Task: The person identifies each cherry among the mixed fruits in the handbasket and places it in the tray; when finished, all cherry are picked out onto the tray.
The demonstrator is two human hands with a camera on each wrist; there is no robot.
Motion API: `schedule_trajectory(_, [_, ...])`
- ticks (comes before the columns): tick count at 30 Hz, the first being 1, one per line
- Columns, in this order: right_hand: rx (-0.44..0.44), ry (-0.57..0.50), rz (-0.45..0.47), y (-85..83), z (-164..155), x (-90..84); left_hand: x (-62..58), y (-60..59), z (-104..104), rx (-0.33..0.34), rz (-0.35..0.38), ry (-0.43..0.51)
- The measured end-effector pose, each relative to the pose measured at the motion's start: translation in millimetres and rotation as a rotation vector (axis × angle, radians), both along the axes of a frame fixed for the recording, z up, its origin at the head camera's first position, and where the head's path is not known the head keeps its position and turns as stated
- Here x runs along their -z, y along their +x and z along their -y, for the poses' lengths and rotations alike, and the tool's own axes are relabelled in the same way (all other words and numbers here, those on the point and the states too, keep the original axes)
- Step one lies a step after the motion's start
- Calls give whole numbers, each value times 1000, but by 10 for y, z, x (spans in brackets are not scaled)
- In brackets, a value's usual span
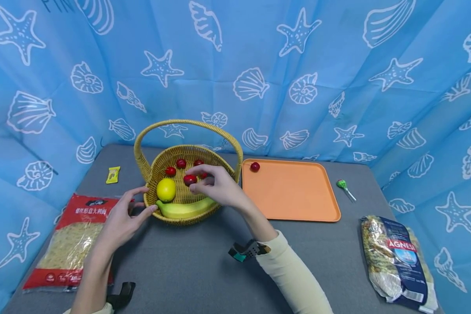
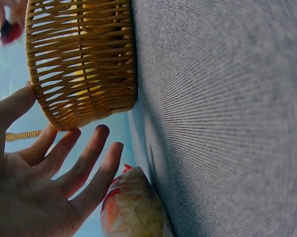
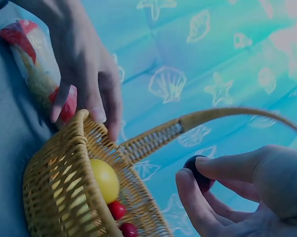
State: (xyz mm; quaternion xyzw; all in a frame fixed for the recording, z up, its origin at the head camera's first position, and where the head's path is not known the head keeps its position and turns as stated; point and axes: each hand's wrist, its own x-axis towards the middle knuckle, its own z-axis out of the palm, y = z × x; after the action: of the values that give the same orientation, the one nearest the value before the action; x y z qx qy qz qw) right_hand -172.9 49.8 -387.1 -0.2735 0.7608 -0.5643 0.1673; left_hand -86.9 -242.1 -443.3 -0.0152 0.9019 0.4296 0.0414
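Note:
A dark red cherry (image 1: 190,179) is pinched between thumb and fingers of my right hand (image 1: 218,185), over the wicker basket (image 1: 188,221). The right wrist view shows this cherry (image 3: 200,173) held above the rim. My left hand (image 1: 121,220) touches the basket's left rim with thumb and fingertips; in the left wrist view its fingers (image 2: 91,153) are spread and nearly straight. Inside the basket lie a yellow lemon (image 1: 166,189), a banana (image 1: 186,209) along the near side, and several cherries (image 1: 181,163). My right hand partly hides one cherry.
An orange tray (image 1: 294,192) right of the basket bears one cherry (image 1: 255,166). A lollipop (image 1: 345,189) and a pasta bag (image 1: 400,261) lie farther right. A red pasta bag (image 1: 72,240) and a yellow wrapped candy (image 1: 113,174) lie left. The basket's tall handle (image 1: 188,122) arches behind.

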Motion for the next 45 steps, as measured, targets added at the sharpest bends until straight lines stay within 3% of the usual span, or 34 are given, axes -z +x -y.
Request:
schedule_trajectory(7, [22,-8,-63,270,-512,-110,-9,4,5,1,2,1])
schedule_trajectory(13, [125,-17,-110,266,-1027,-81,-5,0,5,-4,3,7])
schedule_trajectory(18, [290,23,-166,37,-1374,61,-1,6,12,-7,1,17])
schedule_trajectory(26, [463,274,-241,-507,-1752,601,-2,18,-13,-18,11,11])
schedule_trajectory(35, [504,377,-217,-840,-1885,902,-20,12,-18,-13,7,11])
schedule_trajectory(45, [476,366,-145,-947,-1949,974,-28,15,-16,-11,7,14])
